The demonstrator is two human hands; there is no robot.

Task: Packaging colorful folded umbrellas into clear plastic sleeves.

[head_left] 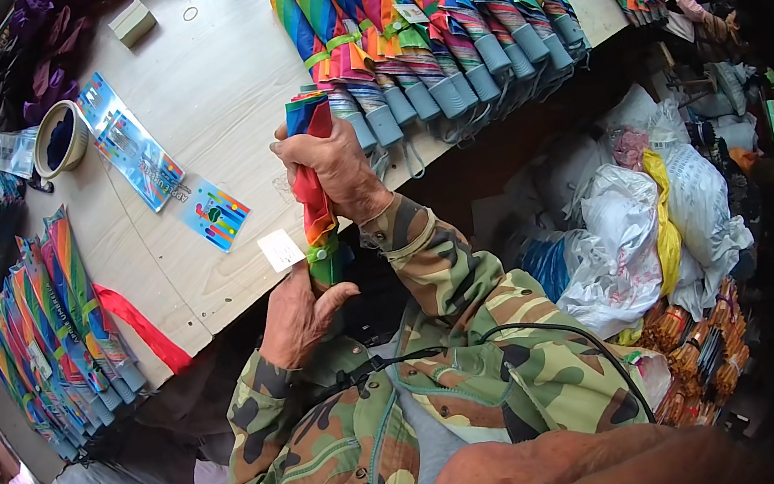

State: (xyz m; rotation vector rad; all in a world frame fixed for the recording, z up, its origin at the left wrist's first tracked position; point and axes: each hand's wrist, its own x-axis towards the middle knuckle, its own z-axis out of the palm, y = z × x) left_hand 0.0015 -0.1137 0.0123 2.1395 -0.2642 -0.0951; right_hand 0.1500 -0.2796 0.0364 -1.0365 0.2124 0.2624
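A folded rainbow umbrella [313, 203] stands out over the table's front edge, its red and blue cloth showing. My right hand [334, 161] is closed around its upper part. Lower down, my left hand [296, 319] lies against the umbrella near a green strap with a snap, thumb pointing right across the lower end; its fingertips are partly hidden. A white tag [281, 250] sticks out beside the umbrella, just above my left fingers. Beyond my right hand lies a row of strapped rainbow umbrellas [414, 30] with grey-blue handles.
More folded umbrellas [58, 335] lie at the table's left end beside a red ribbon [143, 326]. Printed cards [215, 213], a bowl [60, 138] and a small box [133, 23] rest on the table [211, 87]. White plastic bags [614, 236] are heaped to the right.
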